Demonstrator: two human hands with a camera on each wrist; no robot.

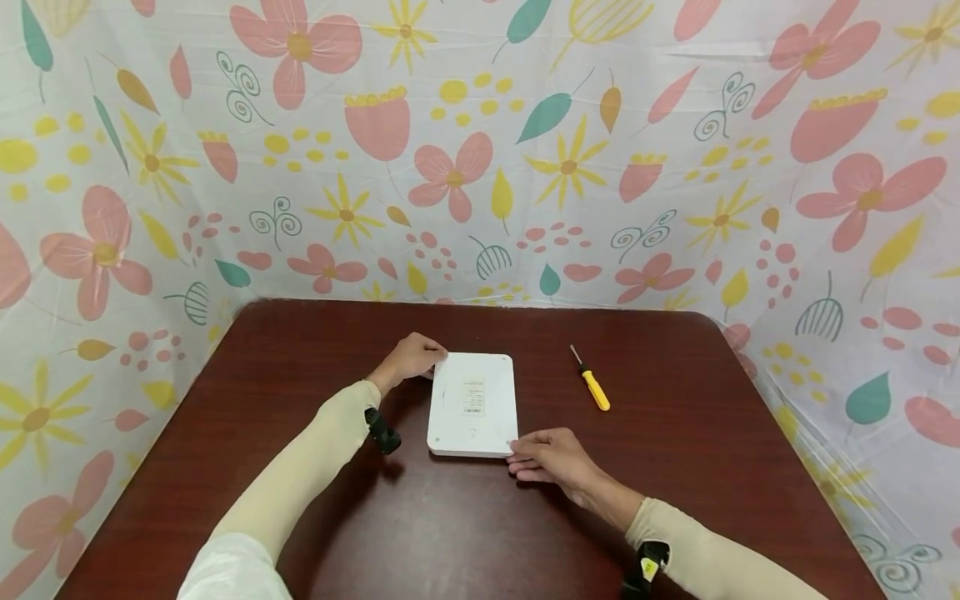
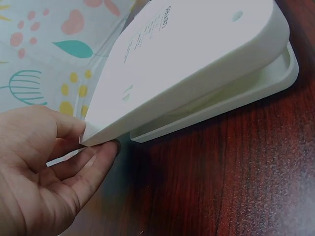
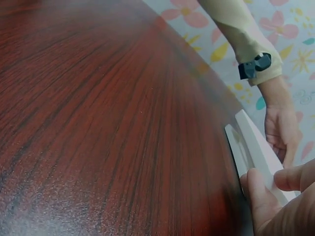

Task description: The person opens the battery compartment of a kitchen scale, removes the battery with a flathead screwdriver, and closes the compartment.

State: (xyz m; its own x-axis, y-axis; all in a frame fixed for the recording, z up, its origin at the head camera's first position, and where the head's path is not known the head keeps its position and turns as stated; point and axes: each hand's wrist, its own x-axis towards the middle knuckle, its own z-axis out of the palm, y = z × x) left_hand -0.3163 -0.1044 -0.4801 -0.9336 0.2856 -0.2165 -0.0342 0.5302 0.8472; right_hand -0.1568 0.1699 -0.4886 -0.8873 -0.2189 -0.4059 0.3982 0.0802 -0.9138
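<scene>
Seen from the head camera, a person in beige sleeves works on a flat white device [image 1: 472,405] lying label side up near the middle of a dark red wooden table [image 1: 300,500]. The left hand [image 1: 411,358] curls over the device's far left corner, while the right hand [image 1: 553,458] rests on the table with its fingertips against the near right corner. Holding opposite corners looks like a way to steady the casing while it is prised. A yellow-handled screwdriver [image 1: 591,380] lies on the table well apart to the right, touched by neither hand. A flower-printed sheet [image 1: 480,150] screens the table on three sides.

The left wrist camera shows the reason for the grip: the device is in two parts. The left hand's fingers [image 2: 93,164] hook under the corner of the upper white shell [image 2: 197,54], with the thumb above, pinching it and tilting it up off the shallow lower tray [image 2: 256,88], which stays flat on the wood. A gap runs between the two along the visible edge.

From the right wrist camera, the right hand's fingertips [image 3: 258,196] press against the white edge [image 3: 256,147] at its corner, loosely bent; whether they actually pinch it cannot be told. The left hand holds the other corner beyond.
</scene>
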